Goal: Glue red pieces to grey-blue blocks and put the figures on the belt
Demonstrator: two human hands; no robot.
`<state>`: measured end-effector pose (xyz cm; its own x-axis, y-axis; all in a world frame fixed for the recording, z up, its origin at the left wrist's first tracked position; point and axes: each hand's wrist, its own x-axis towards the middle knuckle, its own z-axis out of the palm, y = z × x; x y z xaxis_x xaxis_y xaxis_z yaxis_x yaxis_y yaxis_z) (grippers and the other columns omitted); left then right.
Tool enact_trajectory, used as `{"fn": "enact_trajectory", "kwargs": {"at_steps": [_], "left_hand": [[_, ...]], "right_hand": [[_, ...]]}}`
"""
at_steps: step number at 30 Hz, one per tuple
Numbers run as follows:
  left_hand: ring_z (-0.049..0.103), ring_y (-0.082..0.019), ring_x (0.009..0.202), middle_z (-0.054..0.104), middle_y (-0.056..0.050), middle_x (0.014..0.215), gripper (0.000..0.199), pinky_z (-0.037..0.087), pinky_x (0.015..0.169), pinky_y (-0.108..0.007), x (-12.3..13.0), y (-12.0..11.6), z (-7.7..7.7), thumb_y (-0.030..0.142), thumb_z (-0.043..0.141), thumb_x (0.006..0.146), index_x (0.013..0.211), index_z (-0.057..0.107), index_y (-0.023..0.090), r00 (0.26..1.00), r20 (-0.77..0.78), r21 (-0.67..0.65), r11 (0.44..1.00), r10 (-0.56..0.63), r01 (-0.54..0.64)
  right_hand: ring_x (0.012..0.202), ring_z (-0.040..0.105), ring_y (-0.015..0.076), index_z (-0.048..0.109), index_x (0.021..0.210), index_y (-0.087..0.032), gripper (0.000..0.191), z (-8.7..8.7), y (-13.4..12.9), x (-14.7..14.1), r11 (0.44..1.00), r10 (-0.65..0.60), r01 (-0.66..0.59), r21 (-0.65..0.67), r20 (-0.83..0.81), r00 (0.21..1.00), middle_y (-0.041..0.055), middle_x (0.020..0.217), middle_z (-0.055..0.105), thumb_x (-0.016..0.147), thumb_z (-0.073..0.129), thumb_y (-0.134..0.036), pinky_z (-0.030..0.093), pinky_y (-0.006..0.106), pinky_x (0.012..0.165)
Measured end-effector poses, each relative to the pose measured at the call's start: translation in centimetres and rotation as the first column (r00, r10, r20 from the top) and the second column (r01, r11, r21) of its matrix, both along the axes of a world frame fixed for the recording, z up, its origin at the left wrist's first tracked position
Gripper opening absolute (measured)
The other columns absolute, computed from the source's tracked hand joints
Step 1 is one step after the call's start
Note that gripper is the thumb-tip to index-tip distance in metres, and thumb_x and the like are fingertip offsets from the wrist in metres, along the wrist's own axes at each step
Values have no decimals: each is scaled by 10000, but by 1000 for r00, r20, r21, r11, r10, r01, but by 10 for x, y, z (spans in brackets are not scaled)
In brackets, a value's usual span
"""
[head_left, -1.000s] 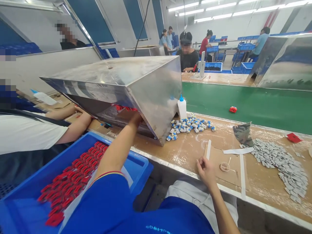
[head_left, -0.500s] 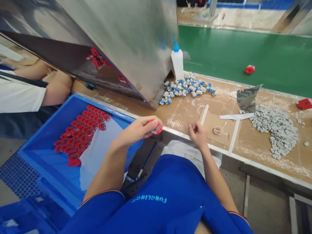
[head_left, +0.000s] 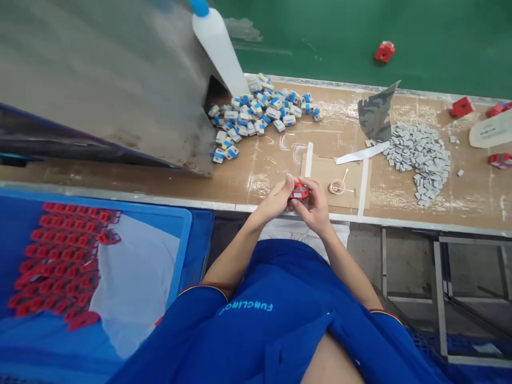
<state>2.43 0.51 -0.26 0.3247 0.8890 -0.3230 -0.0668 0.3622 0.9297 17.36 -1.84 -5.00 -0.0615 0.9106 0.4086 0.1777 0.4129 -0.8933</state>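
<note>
Between both hands, at the near edge of the bench, is a small red toy car (head_left: 299,191) with grey and pale patches. My left hand (head_left: 277,198) grips it from the left, thumb on top. My right hand (head_left: 316,207) closes on its right side, with the thumb below and fingers over the top. The fingers cover part of the toy. Just right of the hands, a small round cup (head_left: 336,186) with thin swab-like sticks stands on a cardboard piece (head_left: 347,199) taped to the bench.
A blue bin (head_left: 182,240) at left holds rows of red pieces (head_left: 60,250) and a white sheet (head_left: 136,266). Blue-and-grey blocks (head_left: 260,109) lie by a white bottle (head_left: 220,50) and metal panel (head_left: 160,80). Grey pieces (head_left: 420,154) lie right; a green belt (head_left: 312,42) runs behind.
My view has swung left-to-right and downward. My left hand has brought the red toy car over from the bin side to my right hand, which now grips it too.
</note>
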Motion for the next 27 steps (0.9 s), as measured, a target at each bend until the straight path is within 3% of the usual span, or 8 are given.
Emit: {"fn": "enact_trajectory", "kwargs": {"at_steps": [5, 7, 11, 14, 17, 21, 24, 27], "left_hand": [[633, -149, 636, 677, -27, 817, 793, 555, 579, -266, -5, -2, 0, 951, 444, 894, 1128, 631, 215, 982, 36, 121, 976, -186, 181], [713, -175, 763, 736, -65, 957, 755, 602, 668, -279, -6, -7, 2, 886, 553, 910, 1239, 621, 210, 980, -33, 221, 955, -195, 197], [781, -225, 1019, 754, -103, 1201, 761, 652, 871, -318, 7, -26, 0, 677, 864, 822, 1349, 592, 201, 977, -211, 461, 884, 32, 70], [800, -206, 996, 771, -90, 1196, 695, 666, 896, -318, 19, -37, -8, 592, 890, 837, 1332, 598, 201, 961, -236, 529, 848, 143, 4], [820, -183, 913, 802, -80, 1129, 612, 676, 809, -279, 23, -37, -17, 533, 876, 875, 1292, 577, 199, 970, -189, 458, 887, 154, -51], [823, -193, 943, 807, -118, 1202, 589, 679, 843, -294, 20, -28, -26, 485, 904, 858, 1268, 599, 192, 975, -175, 423, 905, 134, -48], [805, -214, 1035, 777, -126, 1262, 560, 675, 927, -341, 23, -22, -32, 454, 887, 882, 1313, 645, 191, 965, -227, 502, 865, 135, -3], [771, -239, 1127, 739, -123, 1271, 520, 679, 912, -342, 29, -18, -37, 433, 878, 894, 1315, 684, 196, 953, -264, 613, 789, 151, 45]], "right_hand": [[1065, 725, 250, 656, 1216, -277, 259, 12, -11, 13, 990, -109, 101, 95, 88, 990, 85, 1142, 726, 979, 743, -333, 626, 383, 808], [1055, 733, 250, 642, 1200, -277, 240, 15, -17, 14, 975, -190, 176, 134, 106, 976, 84, 1135, 734, 981, 734, -320, 630, 390, 806], [1010, 727, 234, 623, 1172, -281, 206, 17, -24, 9, 917, -362, 331, 221, 121, 924, 70, 1111, 713, 994, 717, -322, 641, 388, 801], [991, 721, 212, 626, 1165, -278, 201, 19, -27, 3, 889, -429, 390, 238, 141, 892, 55, 1093, 685, 985, 707, -240, 644, 346, 770], [1022, 733, 204, 627, 1268, -268, 292, 22, -35, 7, 916, -390, 349, 198, 229, 892, 80, 1154, 703, 1003, 616, -147, 660, 328, 785], [687, 646, 109, 634, 1332, -278, 377, 24, -51, 35, 932, -358, 331, 144, 246, 901, 14, 1022, 725, 988, 695, -136, 586, 227, 613], [625, 598, 88, 656, 1324, -298, 373, 23, -53, 62, 873, -488, 485, 57, 139, 862, -26, 946, 700, 980, 740, -180, 544, 211, 578], [671, 635, 104, 661, 1389, -288, 409, 23, -41, 83, 873, -467, 482, -80, 151, 871, 0, 995, 725, 990, 738, -244, 575, 241, 622]]}}
